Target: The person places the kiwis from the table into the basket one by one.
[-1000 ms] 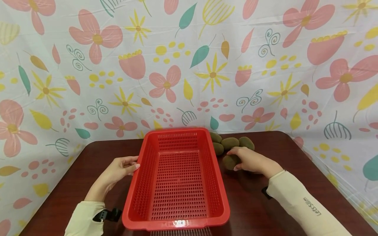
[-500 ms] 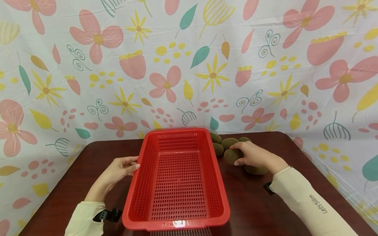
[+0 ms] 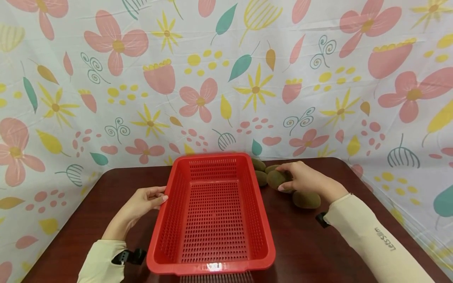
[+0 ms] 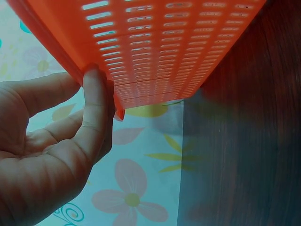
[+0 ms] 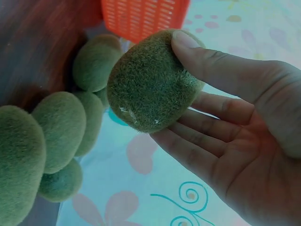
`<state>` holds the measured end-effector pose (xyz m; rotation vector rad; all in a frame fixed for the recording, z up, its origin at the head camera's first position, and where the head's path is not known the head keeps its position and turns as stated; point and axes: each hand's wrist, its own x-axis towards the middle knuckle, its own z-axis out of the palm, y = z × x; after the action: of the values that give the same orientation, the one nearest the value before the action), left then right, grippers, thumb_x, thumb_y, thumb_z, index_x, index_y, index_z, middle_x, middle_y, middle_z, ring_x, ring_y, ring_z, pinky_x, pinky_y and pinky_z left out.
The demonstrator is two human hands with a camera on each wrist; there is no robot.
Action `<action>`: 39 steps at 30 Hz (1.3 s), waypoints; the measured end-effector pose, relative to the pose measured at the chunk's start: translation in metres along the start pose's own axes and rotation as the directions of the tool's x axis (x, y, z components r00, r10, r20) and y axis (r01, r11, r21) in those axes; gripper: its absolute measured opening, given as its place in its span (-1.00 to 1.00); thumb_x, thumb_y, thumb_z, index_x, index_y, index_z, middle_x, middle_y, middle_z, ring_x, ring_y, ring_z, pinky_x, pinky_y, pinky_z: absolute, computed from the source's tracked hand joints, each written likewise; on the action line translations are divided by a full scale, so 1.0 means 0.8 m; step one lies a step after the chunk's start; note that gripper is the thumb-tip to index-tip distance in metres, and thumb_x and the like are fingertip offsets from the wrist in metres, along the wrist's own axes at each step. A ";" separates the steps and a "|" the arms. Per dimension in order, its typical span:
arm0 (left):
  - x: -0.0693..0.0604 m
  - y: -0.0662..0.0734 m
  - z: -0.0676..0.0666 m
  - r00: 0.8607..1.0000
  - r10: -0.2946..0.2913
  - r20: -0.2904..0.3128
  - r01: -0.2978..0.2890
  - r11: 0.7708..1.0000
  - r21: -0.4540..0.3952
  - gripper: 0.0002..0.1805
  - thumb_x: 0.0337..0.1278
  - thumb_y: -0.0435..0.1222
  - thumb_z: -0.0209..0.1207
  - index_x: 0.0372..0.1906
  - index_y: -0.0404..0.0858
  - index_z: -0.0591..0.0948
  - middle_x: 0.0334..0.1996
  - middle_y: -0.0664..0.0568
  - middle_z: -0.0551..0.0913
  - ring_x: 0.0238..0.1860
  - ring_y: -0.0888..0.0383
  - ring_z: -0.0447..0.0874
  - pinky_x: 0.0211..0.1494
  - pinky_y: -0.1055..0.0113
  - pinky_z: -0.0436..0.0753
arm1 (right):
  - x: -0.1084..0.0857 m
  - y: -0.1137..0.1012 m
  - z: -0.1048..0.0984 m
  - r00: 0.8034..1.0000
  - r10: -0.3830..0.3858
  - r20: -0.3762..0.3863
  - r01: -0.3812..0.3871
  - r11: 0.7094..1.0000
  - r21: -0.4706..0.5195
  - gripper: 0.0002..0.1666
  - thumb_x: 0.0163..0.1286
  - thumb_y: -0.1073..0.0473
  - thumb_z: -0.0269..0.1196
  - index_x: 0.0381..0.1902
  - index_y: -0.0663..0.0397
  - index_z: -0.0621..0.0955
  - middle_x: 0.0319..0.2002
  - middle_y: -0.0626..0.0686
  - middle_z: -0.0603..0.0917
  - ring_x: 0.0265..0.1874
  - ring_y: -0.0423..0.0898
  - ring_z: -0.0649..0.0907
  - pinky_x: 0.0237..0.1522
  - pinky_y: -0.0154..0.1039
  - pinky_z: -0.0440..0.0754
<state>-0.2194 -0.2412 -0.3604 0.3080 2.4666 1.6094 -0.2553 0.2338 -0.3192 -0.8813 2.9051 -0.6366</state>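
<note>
Right hand (image 3: 308, 180), part-curled: thumb and fingers pinch a kiwi (image 3: 276, 179); another kiwi (image 3: 307, 200) on the desk (image 3: 304, 245) just below the hand. Left hand (image 3: 139, 203) pinches the red basket (image 3: 216, 232) to its right. Sleeve (image 3: 375, 236) behind right hand: "LetsSlim". Basket's near-rim marking (image 3: 214, 267): illegible, glare.

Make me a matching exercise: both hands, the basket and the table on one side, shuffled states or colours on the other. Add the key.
Column 1
1. left hand
2. right hand
3. basket
4. table

Column 2
A. dark reddish-brown
B. at the basket's rim
C. holding a kiwi
D. bright red, slotted

Pairs: 1-B, 2-C, 3-D, 4-A
</note>
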 end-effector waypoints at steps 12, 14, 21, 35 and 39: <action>0.002 -0.003 0.000 1.000 -0.002 0.004 0.002 1.000 -0.005 -0.43 0.30 -0.28 0.17 0.30 -0.51 0.36 -0.17 -0.18 0.63 -0.22 0.01 0.68 -0.08 0.12 0.66 | 0.011 -0.021 -0.019 0.998 -0.049 -0.050 0.050 0.999 0.016 -0.44 0.15 0.12 0.44 0.05 0.31 0.60 -0.19 0.03 0.69 -0.34 -0.12 0.58 -0.26 -0.17 0.56; 0.003 -0.004 0.000 1.000 -0.004 0.004 0.004 1.000 -0.003 -0.42 0.30 -0.28 0.17 0.31 -0.50 0.36 -0.17 -0.17 0.63 -0.22 0.01 0.68 -0.08 0.12 0.66 | 0.013 -0.025 -0.023 0.996 -0.059 -0.061 0.060 0.998 0.011 -0.44 0.14 0.09 0.44 0.04 0.32 0.60 -0.28 0.00 0.69 -0.41 -0.15 0.55 -0.34 -0.22 0.53; 0.002 -0.005 0.000 1.000 -0.004 0.003 0.004 1.000 -0.009 -0.42 0.29 -0.29 0.17 0.31 -0.50 0.36 -0.18 -0.18 0.63 -0.22 0.00 0.68 -0.08 0.15 0.67 | 0.028 -0.040 -0.033 0.995 -0.047 -0.083 0.050 0.998 0.030 -0.40 0.12 0.08 0.46 0.06 0.31 0.60 -0.35 -0.04 0.68 -0.49 -0.18 0.53 -0.44 -0.29 0.48; 0.002 -0.006 0.001 1.000 -0.011 -0.001 0.011 1.000 0.000 -0.41 0.30 -0.28 0.17 0.31 -0.51 0.35 -0.18 -0.16 0.64 -0.23 0.01 0.69 -0.04 0.08 0.65 | 0.066 -0.080 -0.045 0.993 -0.063 -0.095 0.068 0.996 0.052 -0.42 0.15 0.10 0.45 0.06 0.30 0.60 -0.10 0.14 0.70 -0.11 0.03 0.67 -0.07 -0.05 0.64; 0.002 -0.005 0.001 1.000 -0.015 -0.005 0.015 1.000 0.004 -0.41 0.29 -0.27 0.17 0.31 -0.50 0.35 -0.16 -0.16 0.65 -0.23 0.00 0.69 -0.03 0.07 0.65 | 0.075 -0.091 -0.047 0.995 -0.055 -0.088 0.060 0.997 0.055 -0.43 0.16 0.09 0.44 0.07 0.28 0.60 -0.11 0.12 0.71 -0.13 0.00 0.68 -0.09 -0.06 0.63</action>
<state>-0.2211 -0.2418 -0.3644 0.2852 2.4700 1.6015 -0.2730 0.1604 -0.2513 -0.9571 2.9295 -0.7786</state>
